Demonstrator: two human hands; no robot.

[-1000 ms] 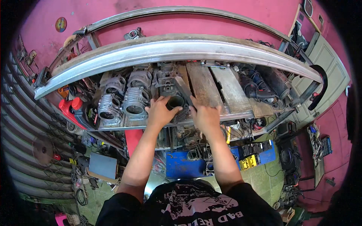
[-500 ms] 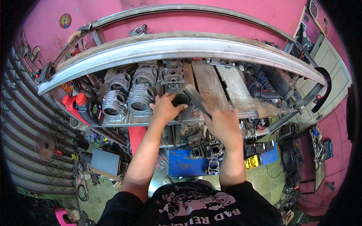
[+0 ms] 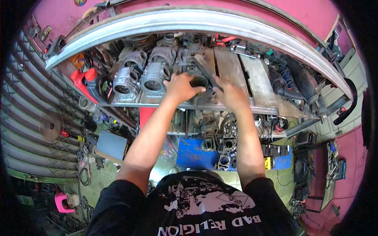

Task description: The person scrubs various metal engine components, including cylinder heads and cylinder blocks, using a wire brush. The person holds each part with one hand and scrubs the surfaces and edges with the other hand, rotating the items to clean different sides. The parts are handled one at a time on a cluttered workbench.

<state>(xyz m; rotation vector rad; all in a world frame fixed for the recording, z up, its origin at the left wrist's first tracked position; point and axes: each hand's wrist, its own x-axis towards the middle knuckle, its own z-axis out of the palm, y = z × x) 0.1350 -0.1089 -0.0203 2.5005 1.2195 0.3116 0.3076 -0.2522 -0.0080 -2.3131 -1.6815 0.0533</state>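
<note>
Compared with half a second ago, our right hand (image 3: 233, 96) is reaching farther forward, its dark flat bar (image 3: 205, 69) is extending farther beyond the bore, and the shelf (image 3: 231, 65) is sitting higher in our view. We are gripping the bar's near end between thumb and curled fingers on that side, while its far end is pointing forward and slightly left. Alongside the bar, on its left, the dark finned cylinder (image 3: 200, 97) is standing near the shelf's front edge, its round bore facing upward between our hands. Our left hand (image 3: 182, 89) is clasping it: the thumb is lying along the near rim and the fingers are spreading around the left side, leaving the bore open between them. Whether the bar is touching the rim, we are not managing to tell. Just left of our left fingertips, a paler finned cylinder (image 3: 154, 70) is standing, and farther left we are seeing a red bottle (image 3: 81, 84) beside a dark bottle (image 3: 98, 84)
</note>
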